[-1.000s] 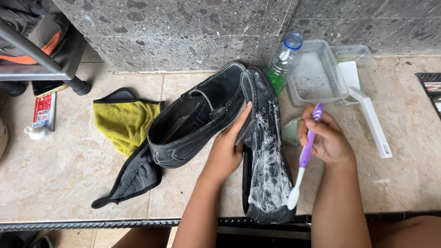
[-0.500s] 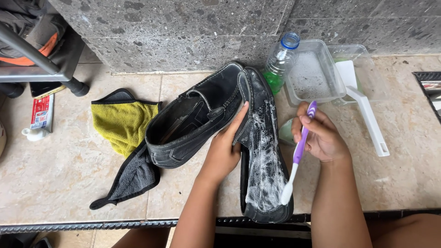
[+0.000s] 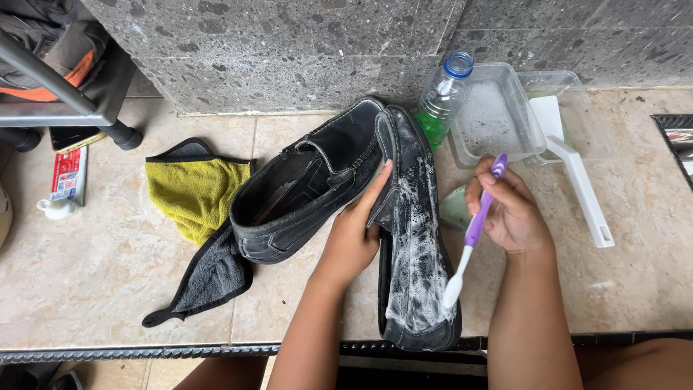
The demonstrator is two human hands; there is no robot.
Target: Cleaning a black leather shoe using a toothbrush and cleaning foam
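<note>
At 9 o'clock of the scene a small tube (image 3: 66, 177) is lying on the tiled floor (image 3: 86, 282), untouched. A little to the right, a yellow cloth (image 3: 193, 193) is spread over a dark grey cloth (image 3: 206, 278); both are dry as far as can be seen and are not in use.

In the middle, a black shoe (image 3: 303, 191) is lying upright, its opening turned up. No foam is seen on it, so it is judged that this one is not yet scrubbed. The left hand (image 3: 354, 235) is laid flat between the two shoes, the fingers pressed against the soapy shoe (image 3: 415, 238) to keep it steady; it is not closed around anything.

The soapy shoe is turned on its side, from 12 o'clock down to 6 o'clock of the centre. White foam covers most of its sole, thickest at the lower half, so the scrubbing seems well advanced; rinsing is judged to be left.

The right hand (image 3: 509, 213) is clenched around a purple toothbrush (image 3: 473, 235), whose bristles touch the foam.

At 1 o'clock a plastic bottle (image 3: 442, 97) with green liquid, a clear tub (image 3: 498, 119) and a white scoop (image 3: 577, 180) are standing.
</note>
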